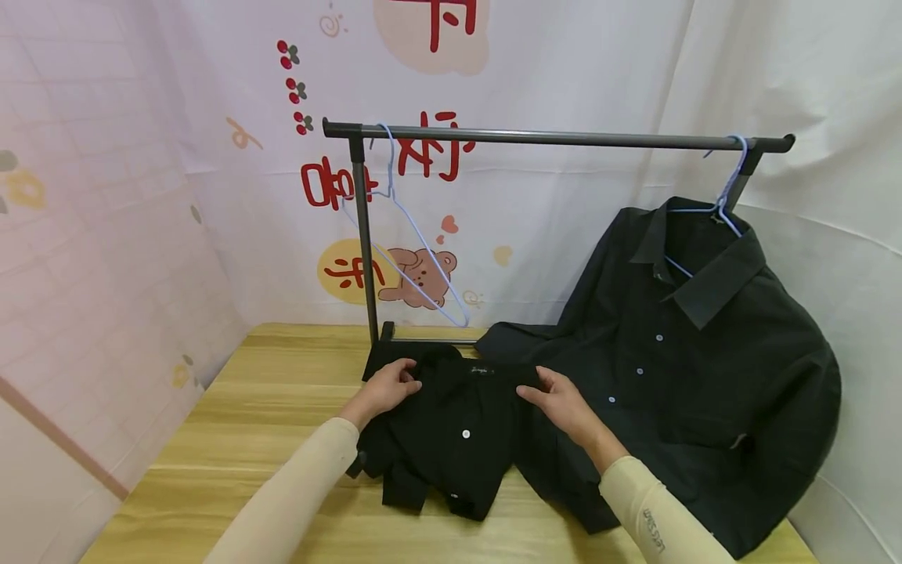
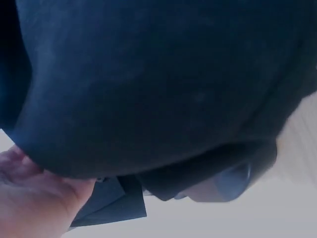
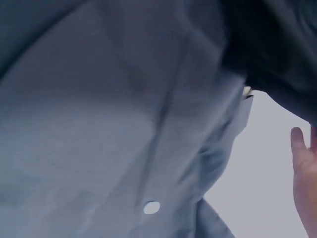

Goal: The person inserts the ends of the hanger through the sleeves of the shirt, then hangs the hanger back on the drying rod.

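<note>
A black shirt (image 1: pixel 486 423) with white buttons is held up by its top edge over the table, its label facing up near the neckline. At its left side my left hand (image 1: pixel 384 392) pinches the fabric between thumb and fingers. My right hand (image 1: pixel 564 399) pinches the opposite upper corner. In the left wrist view, dark cloth (image 2: pixel 148 99) fills most of the picture above the left hand (image 2: pixel 39 198). The right wrist view has the right hand (image 3: pixel 306 178) at its edge, below a dark fold, with a white button (image 3: pixel 151 207) on the cloth.
A larger black shirt (image 1: pixel 705 352) hangs on a blue hanger at the rack's right end, its lower part spread over the wooden table (image 1: pixel 268 407). From the left end of the rail (image 1: pixel 564 139) hangs a bare blue hanger (image 1: pixel 445 276). A printed curtain stands behind.
</note>
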A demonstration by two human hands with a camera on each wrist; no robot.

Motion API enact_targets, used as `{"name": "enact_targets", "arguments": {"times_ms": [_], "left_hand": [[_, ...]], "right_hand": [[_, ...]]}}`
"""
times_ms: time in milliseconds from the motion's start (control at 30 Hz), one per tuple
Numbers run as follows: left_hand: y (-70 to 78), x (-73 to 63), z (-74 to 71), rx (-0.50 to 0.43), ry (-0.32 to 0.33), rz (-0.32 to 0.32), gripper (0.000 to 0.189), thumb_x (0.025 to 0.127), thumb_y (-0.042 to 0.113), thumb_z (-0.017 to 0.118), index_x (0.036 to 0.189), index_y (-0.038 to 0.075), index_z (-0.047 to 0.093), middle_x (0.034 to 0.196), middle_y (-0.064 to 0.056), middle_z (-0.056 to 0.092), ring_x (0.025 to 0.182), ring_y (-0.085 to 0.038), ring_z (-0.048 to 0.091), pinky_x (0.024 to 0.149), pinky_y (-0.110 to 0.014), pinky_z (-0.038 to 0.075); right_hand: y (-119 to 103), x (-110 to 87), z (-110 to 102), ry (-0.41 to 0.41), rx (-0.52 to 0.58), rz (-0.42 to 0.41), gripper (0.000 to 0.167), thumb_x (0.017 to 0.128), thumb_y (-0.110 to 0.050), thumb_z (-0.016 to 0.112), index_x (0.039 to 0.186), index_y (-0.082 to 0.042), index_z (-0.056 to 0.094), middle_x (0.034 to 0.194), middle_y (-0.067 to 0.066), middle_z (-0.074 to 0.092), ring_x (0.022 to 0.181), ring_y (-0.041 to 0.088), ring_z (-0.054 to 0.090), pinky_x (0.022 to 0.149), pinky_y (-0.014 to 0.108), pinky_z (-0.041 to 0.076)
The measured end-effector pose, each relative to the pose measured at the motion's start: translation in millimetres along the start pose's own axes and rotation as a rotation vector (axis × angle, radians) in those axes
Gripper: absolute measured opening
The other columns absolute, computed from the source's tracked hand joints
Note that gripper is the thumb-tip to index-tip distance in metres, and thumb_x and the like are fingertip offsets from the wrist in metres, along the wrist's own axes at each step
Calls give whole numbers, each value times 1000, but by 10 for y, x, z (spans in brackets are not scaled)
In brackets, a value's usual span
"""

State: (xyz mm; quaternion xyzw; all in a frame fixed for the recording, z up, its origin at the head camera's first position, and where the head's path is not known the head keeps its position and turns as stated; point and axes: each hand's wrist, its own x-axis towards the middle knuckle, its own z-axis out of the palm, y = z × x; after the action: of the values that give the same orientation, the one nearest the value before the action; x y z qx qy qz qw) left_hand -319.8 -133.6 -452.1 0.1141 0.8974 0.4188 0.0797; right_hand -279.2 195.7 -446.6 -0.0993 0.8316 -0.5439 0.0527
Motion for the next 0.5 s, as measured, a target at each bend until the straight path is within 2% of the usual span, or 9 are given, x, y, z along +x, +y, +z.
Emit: {"name": "enact_targets", "arguments": {"times_ms": [33,133,233,300,367,433,500], "left_hand": [[-1,6,10,-21,-9,-7,46,101,13,57,144,0,47,120,-16,61,109,-32,58,94,-48,46],[-7,20,34,-84,-53,-15,48,104,13,51,149,1,40,137,-21,53,127,-37,49,104,-51,39],[-2,29,41,-113,-98,-22,44,104,16,51,145,0,46,140,-21,51,130,-37,47,106,-51,38],[-1,28,35,-115,-128,-16,39,102,16,56,137,-1,56,136,-19,55,125,-35,51,104,-50,41],[-8,21,18,-97,-135,14,29,100,14,60,124,-1,65,126,-15,61,114,-30,58,98,-47,46],[-25,15,-5,-96,-110,36,19,98,12,62,112,2,71,112,-9,65,99,-23,60,90,-40,49],[-38,6,-31,-123,-80,40,13,99,12,61,104,4,71,101,-5,64,83,-19,55,78,-36,48]], "right_hand": [[-37,-12,-4,-28,33,-22,60,100,-27,61,146,4,40,152,24,37,143,38,28,114,56,23],[-132,-26,-2,-87,129,-79,52,102,-26,57,144,0,43,149,19,43,143,34,30,115,57,21],[-178,-30,-10,-121,187,-106,44,103,-24,55,141,-1,47,141,15,51,137,31,38,114,56,23],[-178,-32,-29,-119,171,-106,42,104,-24,55,139,-2,48,136,12,55,132,27,44,112,55,28],[-165,-31,-62,-111,138,-102,41,104,-25,55,138,-3,49,130,11,58,125,25,49,109,52,33],[-155,-38,-111,-104,98,-103,41,103,-26,55,137,-3,50,125,13,61,118,25,55,105,50,39],[-148,-48,-178,-96,47,-111,44,103,-27,56,139,-2,49,125,13,62,116,24,58,103,46,43]]}}
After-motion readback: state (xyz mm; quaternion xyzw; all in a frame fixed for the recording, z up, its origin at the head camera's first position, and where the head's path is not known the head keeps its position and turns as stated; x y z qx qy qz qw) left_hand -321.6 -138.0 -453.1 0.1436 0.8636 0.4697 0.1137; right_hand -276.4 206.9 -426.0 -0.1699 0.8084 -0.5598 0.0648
